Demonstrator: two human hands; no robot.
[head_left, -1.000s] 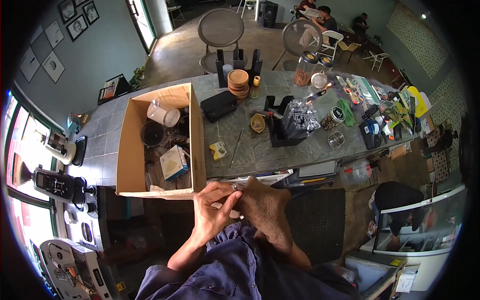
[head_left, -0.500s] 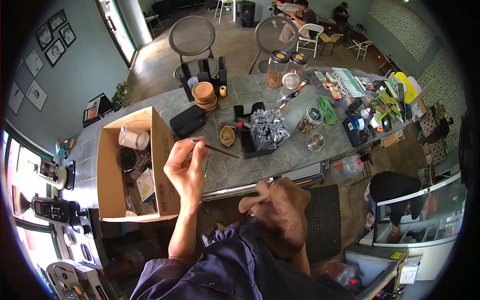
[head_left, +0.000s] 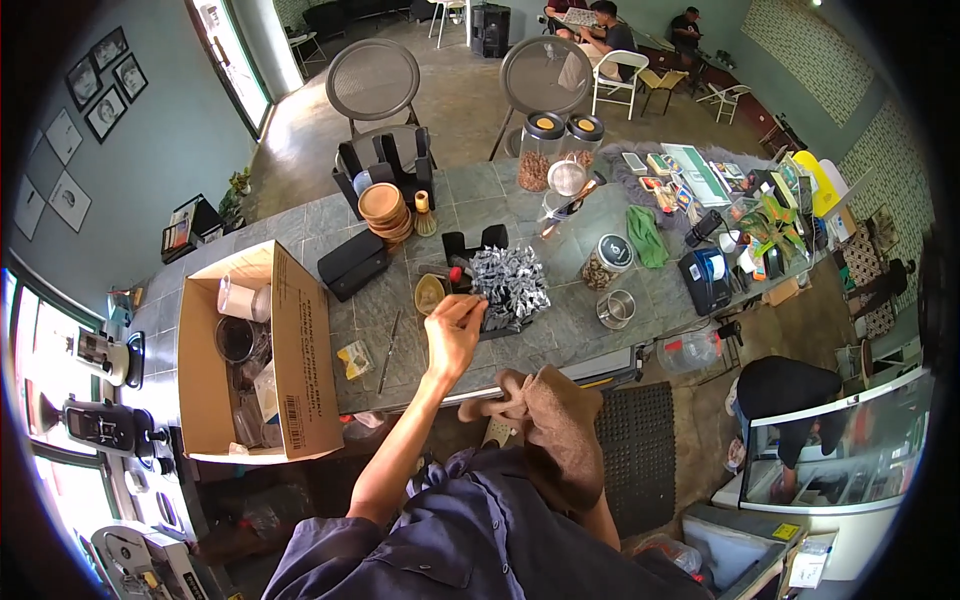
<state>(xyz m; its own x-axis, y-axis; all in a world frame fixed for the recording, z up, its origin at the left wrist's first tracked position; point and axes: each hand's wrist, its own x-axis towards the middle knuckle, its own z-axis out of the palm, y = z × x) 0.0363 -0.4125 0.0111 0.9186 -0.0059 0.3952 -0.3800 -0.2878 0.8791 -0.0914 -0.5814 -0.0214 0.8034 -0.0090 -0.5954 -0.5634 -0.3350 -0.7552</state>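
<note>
Left hand (head_left: pixel 452 335) is stretched out over the grey tiled counter (head_left: pixel 570 330), fingers pinched together around something small and thin, too tiny to make out what it is. It's hovering right at the black tray (head_left: pixel 480 290) that's piled with shiny silver foil packets (head_left: pixel 510 282), just touching the left side of that pile, near the middle of the counter. Right hand (head_left: pixel 500 405) is down low by the counter's near edge, wrapped in a brown cloth (head_left: pixel 555 440), so it looks closed on the cloth but the fingers are mostly hidden. Just left of the reaching hand there's a small yellowish-green bowl (head_left: pixel 430 292), and a thin dark stick (head_left: pixel 388 337) lying flat on the tiles. At the left end of the counter sits an open cardboard box (head_left: pixel 290 350) with cups and jars inside. Toward the far edge: a stack of wooden saucers (head_left: pixel 385 208) and two glass jars (head_left: pixel 560 150) with dark lids.
</note>
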